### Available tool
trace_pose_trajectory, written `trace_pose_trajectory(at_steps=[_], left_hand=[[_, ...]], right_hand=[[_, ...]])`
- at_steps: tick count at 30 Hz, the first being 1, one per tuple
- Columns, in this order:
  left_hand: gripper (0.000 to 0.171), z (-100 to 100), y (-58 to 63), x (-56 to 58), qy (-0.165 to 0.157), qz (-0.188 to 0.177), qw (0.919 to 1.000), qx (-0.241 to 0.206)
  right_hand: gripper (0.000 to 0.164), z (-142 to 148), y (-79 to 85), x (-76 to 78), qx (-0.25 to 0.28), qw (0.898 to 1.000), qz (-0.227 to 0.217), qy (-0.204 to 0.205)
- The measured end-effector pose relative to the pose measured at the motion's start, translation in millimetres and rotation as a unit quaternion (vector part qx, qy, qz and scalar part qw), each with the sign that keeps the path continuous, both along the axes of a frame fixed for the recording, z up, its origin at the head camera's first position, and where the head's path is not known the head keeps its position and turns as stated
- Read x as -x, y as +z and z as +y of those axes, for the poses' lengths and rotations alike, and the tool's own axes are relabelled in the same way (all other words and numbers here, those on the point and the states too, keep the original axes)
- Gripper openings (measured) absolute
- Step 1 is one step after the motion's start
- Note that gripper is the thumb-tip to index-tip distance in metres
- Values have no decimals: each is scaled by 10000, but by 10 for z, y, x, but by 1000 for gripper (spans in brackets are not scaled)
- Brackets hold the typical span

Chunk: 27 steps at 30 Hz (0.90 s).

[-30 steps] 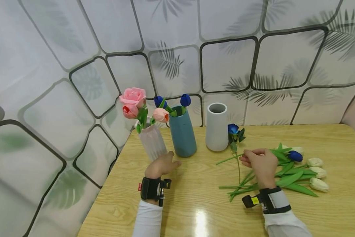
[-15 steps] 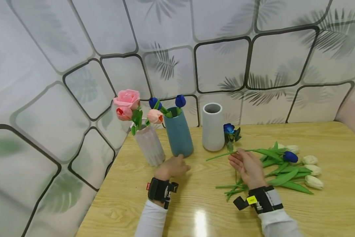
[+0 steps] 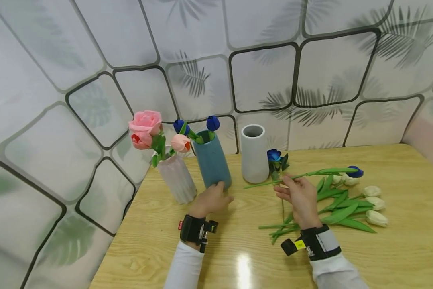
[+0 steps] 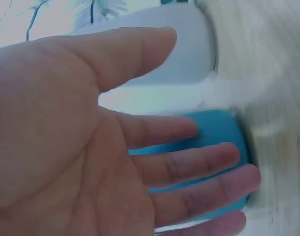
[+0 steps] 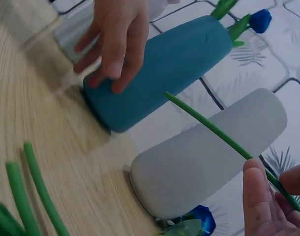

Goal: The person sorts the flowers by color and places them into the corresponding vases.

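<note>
My right hand [image 3: 298, 200] pinches the green stem of a blue tulip [image 3: 355, 171] between thumb and fingers, its bloom pointing right and the bare stem end to the left. In the right wrist view the stem [image 5: 213, 129] crosses in front of the white vase [image 5: 213, 157]. My left hand [image 3: 212, 200] is at the base of the teal vase [image 3: 212, 162], fingers extended. Seen from the left wrist, the spread fingers [image 4: 199, 196] overlap the teal vase [image 4: 218, 128]. Two blue tulips [image 3: 213, 123] stand in that vase.
A ribbed pale vase [image 3: 177, 178] with pink flowers [image 3: 145, 122] stands at the left. Right of the teal vase is the white vase [image 3: 254, 156], a blue rose [image 3: 274, 155] lying beside it. Several white tulips [image 3: 376, 218] lie on the wooden table [image 3: 411, 257] at the right.
My right hand has lifted the blue tulip off the pile of white tulips and moved it left. My left hand has shifted from the ribbed vase to the teal vase's base.
</note>
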<state>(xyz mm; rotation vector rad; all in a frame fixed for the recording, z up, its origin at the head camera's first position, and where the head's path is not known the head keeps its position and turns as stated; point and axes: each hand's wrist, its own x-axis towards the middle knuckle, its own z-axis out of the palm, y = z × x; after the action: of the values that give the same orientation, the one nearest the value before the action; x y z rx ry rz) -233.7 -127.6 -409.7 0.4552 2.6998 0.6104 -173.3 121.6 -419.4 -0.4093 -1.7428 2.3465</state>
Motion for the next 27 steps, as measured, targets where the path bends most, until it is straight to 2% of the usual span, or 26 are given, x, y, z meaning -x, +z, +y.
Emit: trace_pose_trajectory(at_steps=[3,5,7,11,15,19,21,23,27], left_hand=[[53,-84,46,3,258,12,9996,-104],[51,-123,64,2,507,74,9986,-153],[53,-144,72,-6,809,111,9964,-206],[69,-147,47,-22,1341,278,9902,-284],[84,-139,12,-10,1710,483,9798,-923],[93,-137,1,30,1855,793,9662,-1603],[95,-132,1,48,1875,946,9604,-1830],[96,-130,3,62,1842,1098,9557,-2017],[96,-120,-17,103,1826,1384,9469,-2255]], right_hand=[[25,-31,-3,-3,-510,9974,403,-317],[25,-44,-13,0,-934,9916,738,-512],[26,-58,-30,8,-1375,9819,1108,-687],[29,-85,-70,18,-2010,9589,1800,-881],[23,-146,-18,-10,-2376,9377,2343,-969],[16,-185,-22,7,-2719,9080,2973,-1151],[15,-183,-77,48,-2794,8942,3283,-1209],[16,-202,-53,38,-2818,8848,3504,-1219],[14,-254,39,-1,-2715,8729,3843,-1293]])
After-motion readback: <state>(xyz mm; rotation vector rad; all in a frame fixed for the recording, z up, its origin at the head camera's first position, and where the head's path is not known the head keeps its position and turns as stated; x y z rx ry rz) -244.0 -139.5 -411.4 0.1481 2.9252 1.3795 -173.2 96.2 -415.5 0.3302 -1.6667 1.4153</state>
